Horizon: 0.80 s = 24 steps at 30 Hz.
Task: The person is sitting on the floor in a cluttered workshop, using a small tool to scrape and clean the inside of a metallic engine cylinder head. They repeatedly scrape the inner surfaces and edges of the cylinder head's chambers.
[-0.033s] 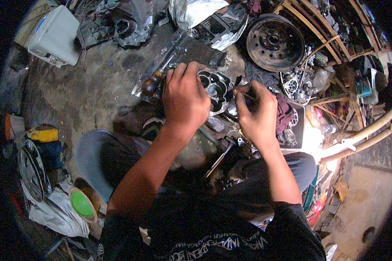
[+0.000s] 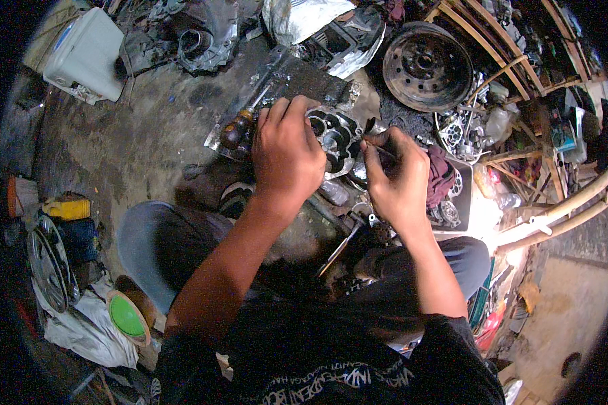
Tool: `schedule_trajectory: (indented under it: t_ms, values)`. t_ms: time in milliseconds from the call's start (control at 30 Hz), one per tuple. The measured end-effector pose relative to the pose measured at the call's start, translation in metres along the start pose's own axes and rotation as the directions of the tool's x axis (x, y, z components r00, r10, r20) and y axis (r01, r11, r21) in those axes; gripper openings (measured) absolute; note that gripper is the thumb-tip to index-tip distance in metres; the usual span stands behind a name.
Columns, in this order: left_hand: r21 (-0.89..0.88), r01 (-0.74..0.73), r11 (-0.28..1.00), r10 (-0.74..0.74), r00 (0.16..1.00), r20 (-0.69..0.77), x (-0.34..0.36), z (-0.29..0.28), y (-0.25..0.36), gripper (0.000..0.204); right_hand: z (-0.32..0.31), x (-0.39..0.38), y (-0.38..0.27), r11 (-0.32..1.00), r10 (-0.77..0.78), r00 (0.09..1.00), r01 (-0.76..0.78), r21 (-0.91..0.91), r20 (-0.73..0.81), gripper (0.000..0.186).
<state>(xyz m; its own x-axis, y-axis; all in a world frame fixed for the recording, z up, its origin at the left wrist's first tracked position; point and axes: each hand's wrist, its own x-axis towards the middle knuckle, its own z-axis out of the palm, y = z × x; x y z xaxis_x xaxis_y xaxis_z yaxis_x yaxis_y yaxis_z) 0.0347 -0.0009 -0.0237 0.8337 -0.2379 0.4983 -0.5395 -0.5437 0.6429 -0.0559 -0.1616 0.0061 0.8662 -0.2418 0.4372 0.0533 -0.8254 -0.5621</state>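
Hands at work over a greasy metal engine part [image 2: 338, 138], seen from above by the person who is crouching on a dirty workshop floor [image 2: 135, 142]. The part is a round, silvery casting with several dark openings, lying near the middle of the scene, just beyond the person's knees. The left hand [image 2: 287, 152] lies flat over the part's left side, fingers curled down onto it and gripping it. The right hand [image 2: 398, 179] is just to the right of the part, fingers pressed together and pinching a thin, dark tool [image 2: 375, 145] whose tip points toward the part's right edge; what kind of tool it is cannot be told.

Just left of the left hand lies a screwdriver with a dark wooden handle [image 2: 235, 128], resting on a grimy sheet of metal. Farther off to the right stands a rusty steel wheel rim [image 2: 425, 64], and beside it wooden slats of a rack [image 2: 500, 50]. A maroon rag [image 2: 442, 175] lies just right of the right hand. At far left sits a white plastic container [image 2: 81, 54]. At near left are a yellow object [image 2: 67, 208], a hubcap [image 2: 51, 260] and a green lid [image 2: 127, 316]. The person wears dark trousers and a black shirt.
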Motion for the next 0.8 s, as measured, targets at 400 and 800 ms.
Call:
schedule_trajectory:
  t_ms: [400, 800]
  values:
    - [-0.006, 0.023, 1.0, -0.023, 1.0, 0.016, -0.003, 0.002, -0.003, 0.022, 0.006, -0.011, 0.003, 0.987, 0.069, 0.995, -0.079, 0.142, 0.069, 0.01]
    - [-0.034, 0.011, 0.999, -0.011, 1.0, 0.0, -0.001, 0.001, -0.003, 0.021, 0.01, -0.006, 0.002, 0.989, 0.075, 0.996, -0.08, 0.122, 0.043, 0.011]
